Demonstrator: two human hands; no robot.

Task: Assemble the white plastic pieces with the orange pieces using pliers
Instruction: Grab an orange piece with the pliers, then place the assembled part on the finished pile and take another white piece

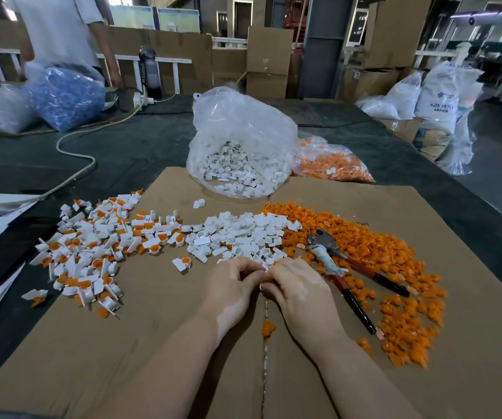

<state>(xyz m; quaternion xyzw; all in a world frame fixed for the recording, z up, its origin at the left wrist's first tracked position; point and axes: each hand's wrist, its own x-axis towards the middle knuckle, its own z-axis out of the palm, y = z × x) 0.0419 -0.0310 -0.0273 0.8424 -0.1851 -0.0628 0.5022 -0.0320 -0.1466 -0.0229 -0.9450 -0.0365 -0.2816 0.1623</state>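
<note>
Two hands meet at the near edge of the white pieces pile (243, 234), on the cardboard sheet (153, 343). The left hand (231, 288) and right hand (299, 290) both have fingers curled inward, fingertips together around something small between them; what they pinch is hidden. The pliers (343, 267) lie untouched just right of the right hand, on the loose orange pieces (394, 267). Left of the white pile lies a heap of assembled white-and-orange parts (92, 249). Behind it stands an open clear bag of white pieces (240, 146).
</note>
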